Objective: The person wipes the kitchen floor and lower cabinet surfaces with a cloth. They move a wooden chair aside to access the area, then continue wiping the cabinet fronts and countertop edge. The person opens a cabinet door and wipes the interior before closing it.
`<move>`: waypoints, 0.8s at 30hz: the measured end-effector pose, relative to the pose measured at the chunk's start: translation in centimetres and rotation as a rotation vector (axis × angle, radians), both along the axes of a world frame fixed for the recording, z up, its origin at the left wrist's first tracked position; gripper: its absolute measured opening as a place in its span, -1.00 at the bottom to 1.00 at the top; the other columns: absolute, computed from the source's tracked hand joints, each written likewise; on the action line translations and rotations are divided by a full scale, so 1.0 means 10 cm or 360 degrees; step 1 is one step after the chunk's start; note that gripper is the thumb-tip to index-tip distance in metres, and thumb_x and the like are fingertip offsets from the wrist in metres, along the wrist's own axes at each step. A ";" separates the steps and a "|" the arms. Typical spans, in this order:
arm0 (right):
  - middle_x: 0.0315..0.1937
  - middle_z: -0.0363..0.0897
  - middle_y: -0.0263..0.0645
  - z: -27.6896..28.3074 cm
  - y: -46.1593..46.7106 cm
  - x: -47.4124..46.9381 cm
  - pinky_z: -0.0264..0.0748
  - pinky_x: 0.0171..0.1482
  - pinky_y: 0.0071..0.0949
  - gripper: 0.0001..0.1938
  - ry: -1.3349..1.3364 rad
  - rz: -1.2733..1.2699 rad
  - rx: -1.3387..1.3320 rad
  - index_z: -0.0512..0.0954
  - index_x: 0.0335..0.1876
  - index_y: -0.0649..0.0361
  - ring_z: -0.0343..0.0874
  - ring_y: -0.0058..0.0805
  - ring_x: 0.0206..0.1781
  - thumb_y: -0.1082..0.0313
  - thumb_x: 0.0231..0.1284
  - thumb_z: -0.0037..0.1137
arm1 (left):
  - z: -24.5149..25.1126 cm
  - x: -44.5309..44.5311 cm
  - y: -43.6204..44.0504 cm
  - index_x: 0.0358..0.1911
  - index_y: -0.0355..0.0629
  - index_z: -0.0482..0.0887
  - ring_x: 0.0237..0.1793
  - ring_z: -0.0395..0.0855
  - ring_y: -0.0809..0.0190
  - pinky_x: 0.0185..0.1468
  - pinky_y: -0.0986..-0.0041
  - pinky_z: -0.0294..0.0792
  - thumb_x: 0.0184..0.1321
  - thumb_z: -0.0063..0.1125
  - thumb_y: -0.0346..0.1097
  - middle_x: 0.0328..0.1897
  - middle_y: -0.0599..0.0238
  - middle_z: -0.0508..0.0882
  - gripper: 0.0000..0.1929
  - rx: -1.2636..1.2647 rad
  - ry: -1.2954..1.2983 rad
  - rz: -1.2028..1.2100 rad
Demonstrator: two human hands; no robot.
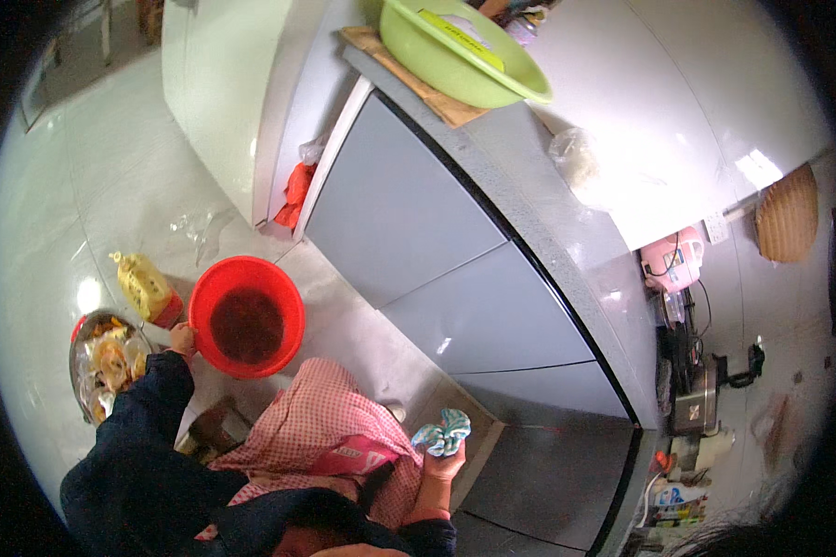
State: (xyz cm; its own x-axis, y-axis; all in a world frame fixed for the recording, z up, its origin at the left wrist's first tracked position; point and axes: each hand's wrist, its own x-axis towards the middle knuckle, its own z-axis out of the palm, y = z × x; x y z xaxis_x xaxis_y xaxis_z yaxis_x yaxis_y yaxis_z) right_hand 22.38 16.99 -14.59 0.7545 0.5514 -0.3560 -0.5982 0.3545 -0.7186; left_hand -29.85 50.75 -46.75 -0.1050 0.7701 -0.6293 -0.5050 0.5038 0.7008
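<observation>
My left hand (182, 339) is at the near left rim of a red plastic bucket (294, 317), its fingers closed on the edge. Dark, murky liquid (247, 326) lies at the bottom of the bucket, which stands on the tiled floor. On the other side, my right hand (447, 461) grips a crumpled blue-green and white patterned cloth (444, 433) in front of the lower cabinets. A pink checked apron (299, 418) covers my lap between both hands.
A metal basin (78, 376) of scraps and a yellow bag (141, 284) stand left of the bucket. Grey cabinet doors (404, 202) rise ahead under a stone counter (529, 167). A green plastic basin (446, 73) sits on it. A red bag (296, 191) is wedged beside the cabinet.
</observation>
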 end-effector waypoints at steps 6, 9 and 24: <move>-0.06 0.54 -0.25 0.06 0.07 -0.06 0.46 -0.26 -0.45 -0.63 0.0010 -0.0034 -0.0001 0.44 0.10 0.14 0.49 -0.43 -0.27 0.12 0.29 -0.12 | -0.38 -0.41 0.87 -0.25 -0.26 0.65 -0.51 0.55 0.23 -0.40 0.41 0.41 0.04 -0.06 -0.46 -0.51 0.26 0.62 -0.76 0.0208 0.0351 -0.0066; -0.07 0.54 -0.25 0.04 0.13 -0.06 0.47 -0.25 -0.41 -0.63 0.0009 -0.0039 -0.0073 0.44 0.10 0.14 0.50 -0.40 -0.25 0.14 0.27 -0.10 | -0.28 -0.44 0.93 -0.19 -0.23 0.63 -0.45 0.59 0.12 -0.30 0.33 0.45 0.02 -0.03 -0.41 -0.41 0.20 0.66 -0.73 0.0467 0.0660 -0.0312; -0.23 0.59 -0.33 -0.24 1.11 0.04 0.51 -0.04 -0.36 -0.87 0.0029 0.0068 0.0423 0.53 -0.16 0.13 0.57 -0.42 -0.16 0.32 0.24 0.08 | 3.19 1.36 -0.25 -0.06 -0.28 0.54 -0.07 0.56 0.21 0.05 0.41 0.39 0.03 0.11 -0.55 -0.12 0.16 0.60 -0.67 0.1505 0.1240 -0.0649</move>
State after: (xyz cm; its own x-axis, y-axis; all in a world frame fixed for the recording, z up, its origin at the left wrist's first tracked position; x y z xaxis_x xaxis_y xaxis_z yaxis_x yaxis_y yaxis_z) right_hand 22.81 28.06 -17.02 0.7231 0.6587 -0.2077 -0.6288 0.5035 -0.5925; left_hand -16.24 48.21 -14.82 0.1508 0.9434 0.2955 0.2677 -0.3267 0.9064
